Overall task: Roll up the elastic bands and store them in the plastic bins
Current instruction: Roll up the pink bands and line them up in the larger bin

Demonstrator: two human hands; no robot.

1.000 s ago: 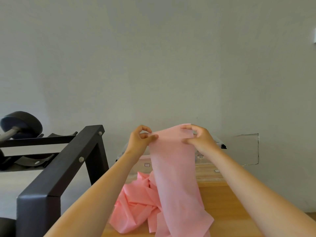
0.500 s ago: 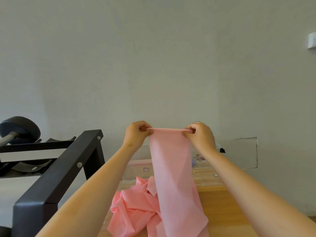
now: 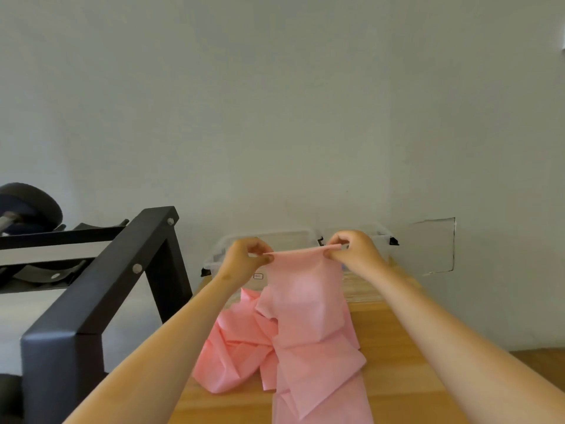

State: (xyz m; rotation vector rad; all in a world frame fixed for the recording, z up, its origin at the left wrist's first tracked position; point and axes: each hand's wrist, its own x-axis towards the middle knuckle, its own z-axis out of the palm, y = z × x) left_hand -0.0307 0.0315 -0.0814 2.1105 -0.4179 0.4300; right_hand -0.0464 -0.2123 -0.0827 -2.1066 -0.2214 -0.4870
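Head view: left hand point(image 3: 244, 259), right hand point(image 3: 354, 253) fingers pinch pink band point(image 3: 305, 304) top corners; bin point(image 3: 284, 235) label point(image 3: 258, 276) illegible.

Single view: head cam, wide-angle, worn on person's head, facing fwd w/ a shallow downward tilt. Grey wall point(image 3: 275, 117) fills the upper half of frame, square-on to cam. Wooden table point(image 3: 397, 377) runs from bottom edge away toward the wall, w/ clear plastic bins point(image 3: 275, 234) at its far end. Both forearms enter from the bottom corners and converge mid-frame, where left hand point(image 3: 244, 260) and right hand point(image 3: 356, 252) pinch the top edge of the pink elastic band point(image 3: 305, 301), near the lens. Black rack frame point(image 3: 101, 301) sits close at lower left, w/ a dumbbell point(image 3: 30, 206) behind it at the left edge.
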